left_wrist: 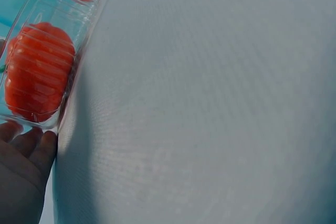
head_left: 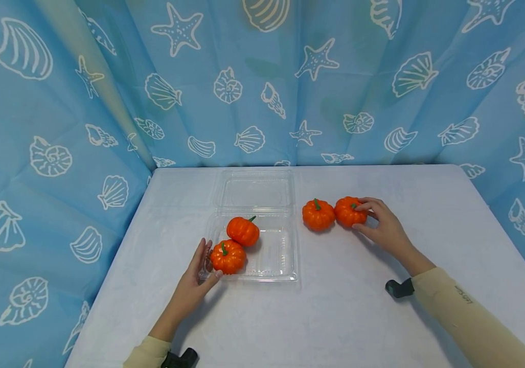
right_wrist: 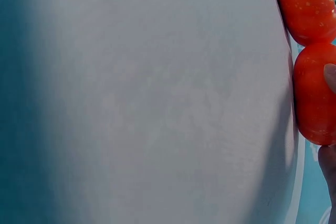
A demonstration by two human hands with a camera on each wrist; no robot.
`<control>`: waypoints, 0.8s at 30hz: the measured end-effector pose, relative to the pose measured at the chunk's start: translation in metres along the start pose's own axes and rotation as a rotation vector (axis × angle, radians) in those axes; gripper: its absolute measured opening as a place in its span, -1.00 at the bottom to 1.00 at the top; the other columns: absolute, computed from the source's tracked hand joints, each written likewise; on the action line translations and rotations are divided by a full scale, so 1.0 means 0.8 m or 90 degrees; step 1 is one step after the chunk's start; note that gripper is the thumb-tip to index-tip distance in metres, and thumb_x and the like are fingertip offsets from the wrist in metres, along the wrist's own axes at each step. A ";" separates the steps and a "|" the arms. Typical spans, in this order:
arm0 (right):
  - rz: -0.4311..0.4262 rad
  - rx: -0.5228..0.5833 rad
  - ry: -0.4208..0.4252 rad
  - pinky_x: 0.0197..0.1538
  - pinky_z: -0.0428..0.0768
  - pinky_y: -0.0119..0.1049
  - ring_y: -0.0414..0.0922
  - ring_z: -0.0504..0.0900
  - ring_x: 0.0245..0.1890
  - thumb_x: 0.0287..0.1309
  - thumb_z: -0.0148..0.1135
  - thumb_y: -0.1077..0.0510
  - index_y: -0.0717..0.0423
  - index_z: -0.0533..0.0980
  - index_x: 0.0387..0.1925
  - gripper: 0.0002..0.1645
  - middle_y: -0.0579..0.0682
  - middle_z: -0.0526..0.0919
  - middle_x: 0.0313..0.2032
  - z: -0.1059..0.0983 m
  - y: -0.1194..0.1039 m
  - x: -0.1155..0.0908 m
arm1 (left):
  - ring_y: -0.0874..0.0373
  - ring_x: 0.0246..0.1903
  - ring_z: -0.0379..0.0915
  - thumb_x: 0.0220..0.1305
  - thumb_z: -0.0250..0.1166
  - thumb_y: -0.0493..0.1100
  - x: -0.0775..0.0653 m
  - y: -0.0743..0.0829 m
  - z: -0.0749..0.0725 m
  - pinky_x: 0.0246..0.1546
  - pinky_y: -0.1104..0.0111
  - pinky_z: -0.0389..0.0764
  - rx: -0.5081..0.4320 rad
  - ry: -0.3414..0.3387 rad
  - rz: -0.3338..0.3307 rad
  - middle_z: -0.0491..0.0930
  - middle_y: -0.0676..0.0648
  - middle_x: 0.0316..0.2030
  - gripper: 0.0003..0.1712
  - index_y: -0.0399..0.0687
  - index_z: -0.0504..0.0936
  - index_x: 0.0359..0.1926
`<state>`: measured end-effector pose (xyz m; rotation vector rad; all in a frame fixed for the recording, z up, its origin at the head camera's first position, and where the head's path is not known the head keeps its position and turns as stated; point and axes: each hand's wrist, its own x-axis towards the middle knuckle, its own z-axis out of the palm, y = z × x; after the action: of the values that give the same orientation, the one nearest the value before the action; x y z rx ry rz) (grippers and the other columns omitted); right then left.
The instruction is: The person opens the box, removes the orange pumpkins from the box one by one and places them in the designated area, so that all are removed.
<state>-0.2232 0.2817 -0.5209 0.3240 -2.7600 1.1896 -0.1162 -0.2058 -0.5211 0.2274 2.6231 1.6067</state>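
A clear plastic clamshell container (head_left: 273, 255) stands with its lid (head_left: 256, 188) folded back flat behind it. Two small orange toy pumpkins, a front one (head_left: 228, 257) and one behind it (head_left: 243, 231), sit in its left half. My left hand (head_left: 193, 286) rests on the container's front left corner, fingers along the side and thumb at the front edge. In the left wrist view, its fingertips (left_wrist: 44, 142) touch the clear wall. To the right, my right hand (head_left: 385, 228) holds a third pumpkin (head_left: 347, 211) between thumb and fingers. Another pumpkin (head_left: 318, 214) sits against its left side.
A white cloth (head_left: 336, 317) covers the table. Blue curtains (head_left: 262, 76) with shell and starfish prints hang behind it and along the left side. Dark wrist mounts show at the left cuff (head_left: 180, 358) and the right cuff (head_left: 399, 289).
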 end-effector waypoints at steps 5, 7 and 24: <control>0.006 0.002 -0.004 0.27 0.45 0.20 0.25 0.30 0.39 0.14 0.48 0.30 0.19 0.47 0.07 -0.52 0.24 0.33 0.37 -0.001 -0.001 -0.001 | -0.04 0.55 -0.03 0.36 0.37 0.02 0.000 -0.001 0.000 0.48 -0.09 0.03 0.004 0.001 0.004 0.10 -0.07 0.57 0.09 -0.03 -0.13 0.64; 0.008 -0.002 -0.005 0.27 0.46 0.20 0.26 0.29 0.39 0.14 0.48 0.29 0.20 0.48 0.07 -0.51 0.24 0.33 0.37 -0.002 -0.001 -0.001 | -0.03 0.55 -0.02 0.36 0.38 0.02 0.000 -0.002 0.000 0.48 -0.08 0.04 0.003 0.001 0.004 0.11 -0.06 0.57 0.09 -0.03 -0.13 0.64; -0.030 -0.021 0.028 0.29 0.37 0.37 0.26 0.32 0.33 0.16 0.48 0.22 0.16 0.55 0.03 -0.59 0.21 0.39 0.30 -0.007 -0.017 -0.007 | 0.03 0.55 -0.02 0.35 0.38 -0.01 0.000 -0.002 -0.001 0.48 0.03 0.07 -0.001 -0.002 0.007 0.12 -0.02 0.56 0.09 -0.01 -0.12 0.64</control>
<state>-0.2141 0.2779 -0.5085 0.3539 -2.7156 1.1260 -0.1166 -0.2072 -0.5217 0.2440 2.6236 1.6104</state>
